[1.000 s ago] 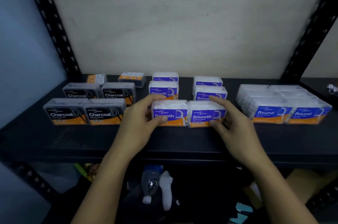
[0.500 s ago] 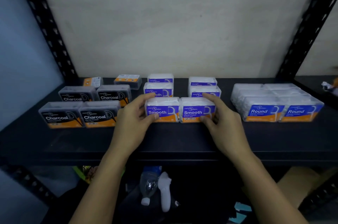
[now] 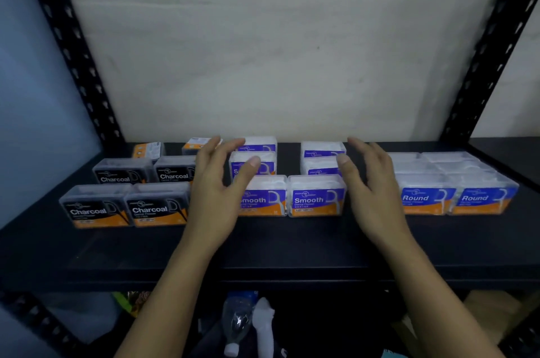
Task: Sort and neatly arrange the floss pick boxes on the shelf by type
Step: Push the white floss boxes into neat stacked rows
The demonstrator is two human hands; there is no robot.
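— What are the fingers doing?

— Both hands are spread and hold nothing. The left hand [image 3: 217,182] hovers with its thumb in front of the second-row purple box [image 3: 253,164]; the right hand [image 3: 369,185] hangs with loosely splayed fingers just right of the middle group.

— And the boxes between them?

— Small clear plastic boxes with rounded corners, white inside, purple and orange labels. The two front ones [image 3: 317,197] stand side by side, touching, and read "Smooth". Two more rows stand behind, with a gap between the columns.

— To the sides?

— On the left, smoky dark boxes [image 3: 157,204] labelled "Charcoal", black and orange, in two rows; two small orange-labelled ones [image 3: 147,149] lie at the back, print unreadable. On the right, clear boxes [image 3: 455,197] with blue labels reading "Round", packed tight in rows.

— The surface?

— A matte black shelf [image 3: 263,243] between perforated black metal posts.
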